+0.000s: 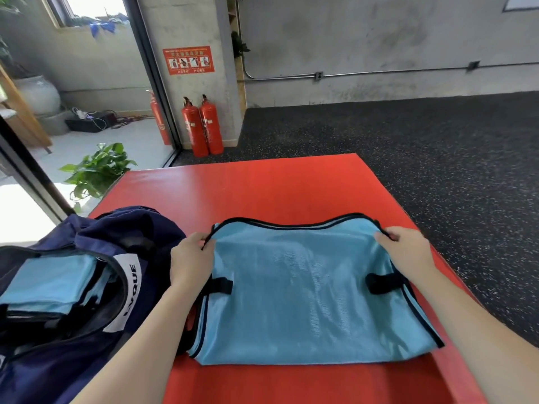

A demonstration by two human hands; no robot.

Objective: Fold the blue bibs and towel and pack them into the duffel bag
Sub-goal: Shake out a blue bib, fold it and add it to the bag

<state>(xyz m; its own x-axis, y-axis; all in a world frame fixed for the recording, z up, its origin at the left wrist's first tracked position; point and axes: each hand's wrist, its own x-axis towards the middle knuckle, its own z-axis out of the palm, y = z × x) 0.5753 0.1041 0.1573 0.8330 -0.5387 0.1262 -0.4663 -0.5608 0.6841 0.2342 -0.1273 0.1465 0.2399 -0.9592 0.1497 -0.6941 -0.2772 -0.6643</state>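
We see a shiny blue mesh bib (309, 290), black-trimmed, lying flat on the smooth red counter (262, 188), our left hand (191, 259) and right hand (408, 252) pinching its far corners, fingers curled, beside the navy duffel bag (58, 360).

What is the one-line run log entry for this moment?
left hand: pinches bib corner | right hand: pinches bib corner | bib: on red mat | duffel bag: open

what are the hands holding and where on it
Both hold the blue bib by its far black-trimmed edge: left hand pinches the far left corner, right hand the far right corner.
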